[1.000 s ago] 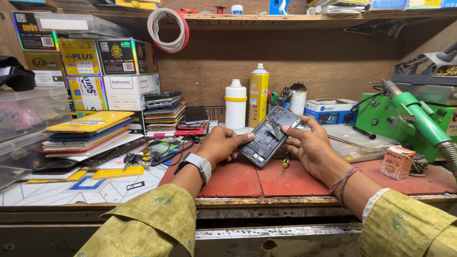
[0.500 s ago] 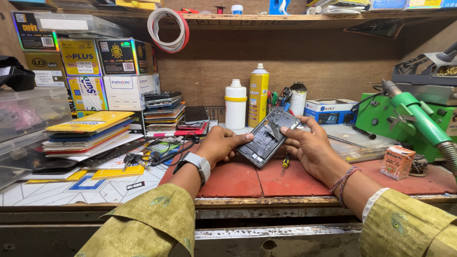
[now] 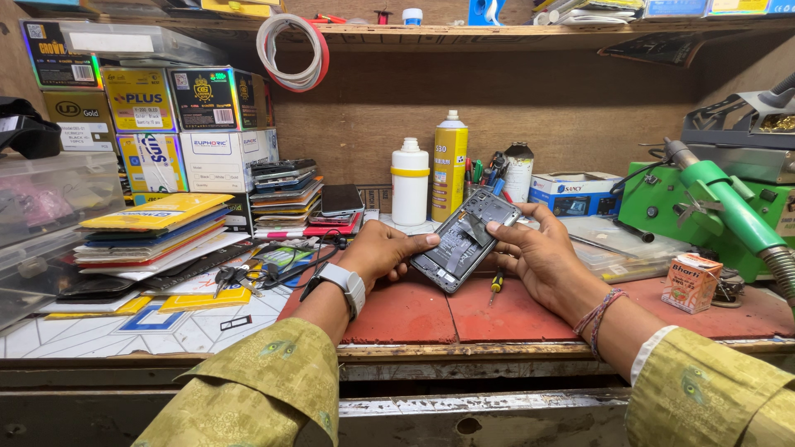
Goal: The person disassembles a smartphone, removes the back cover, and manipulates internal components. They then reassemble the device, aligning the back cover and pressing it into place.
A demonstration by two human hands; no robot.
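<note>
Grey opened smartphone with exposed internals, held tilted above the back edge of the red mat on the wooden desk. Left hand pinches its lower end; right hand grasps the upper end. Likely light, stiff, fragile inside: hold by the frame edges.

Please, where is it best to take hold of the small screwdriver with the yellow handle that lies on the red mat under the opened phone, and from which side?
Probably grip the screwdriver by its yellow handle, coming from above with the right hand, which is nearest. It lies flat on the red mat, partly under the opened phone, so the handle is the free, thicker part; the thin shaft offers little to pinch.
</note>
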